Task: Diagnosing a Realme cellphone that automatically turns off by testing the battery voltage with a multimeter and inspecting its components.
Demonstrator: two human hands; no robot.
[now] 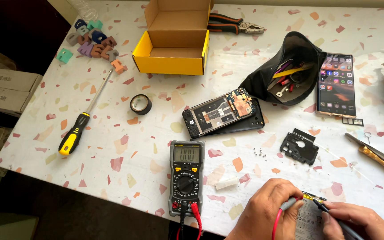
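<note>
My left hand point(265, 211) grips a red-wired probe at the table's front edge, its tip on the top of a flat phone battery point(308, 220). My right hand point(358, 220) holds a black probe with a yellow band against the same battery end. Both leads run to a grey digital multimeter point(186, 175) lying left of my hands. An opened phone point(223, 114) with its board showing lies further back, in the middle.
A black plastic cover plate point(299, 146) and tiny screws point(258, 152) lie beyond my hands. A lit phone point(336, 84), black tool pouch point(290, 69), yellow box point(174, 44), pliers point(236, 26), tape roll point(140, 104), yellow-handled screwdriver point(74, 133) and foam letters point(94, 42) surround them. Tweezers point(372, 151) at right.
</note>
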